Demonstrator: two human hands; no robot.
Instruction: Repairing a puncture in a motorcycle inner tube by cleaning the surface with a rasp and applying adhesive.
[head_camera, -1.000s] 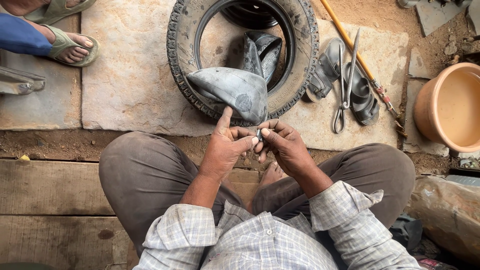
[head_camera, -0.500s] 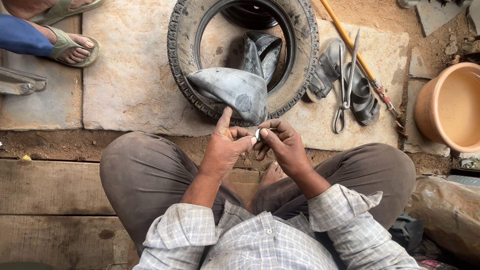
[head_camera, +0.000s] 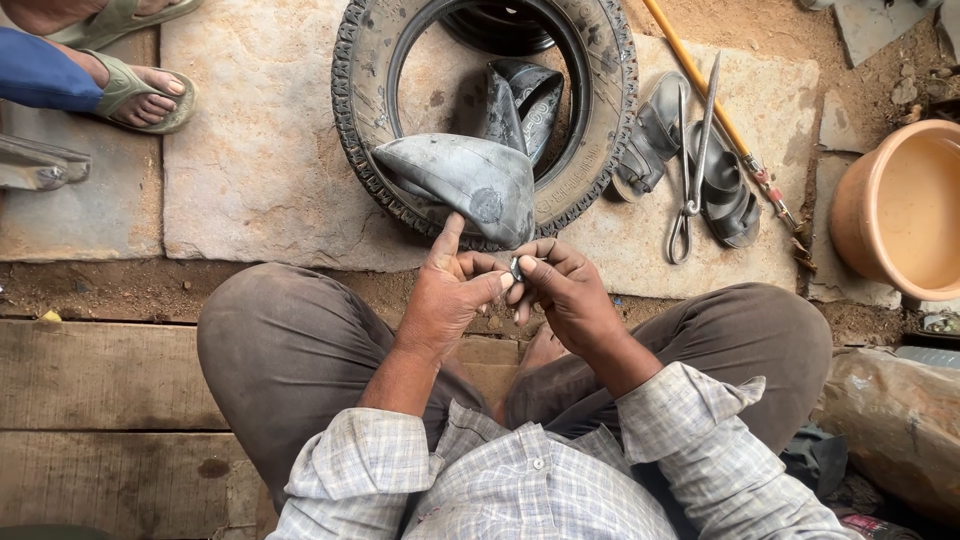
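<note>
Both hands meet over the lap: left hand (head_camera: 448, 300) and right hand (head_camera: 565, 290) pinch one small metal piece (head_camera: 516, 268) between thumb tips. Its long axis is too small to judge. Grey inner tube (head_camera: 465, 180) lies just beyond the grip, draped on the tyre (head_camera: 610, 120); left forefinger points toward it, nearer.

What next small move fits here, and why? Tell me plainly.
Probably keep turning the small dark piece between the fingertips. Both the left hand and the right hand pinch it together above the lap, close to the grey inner tube draped over the tyre.
</note>
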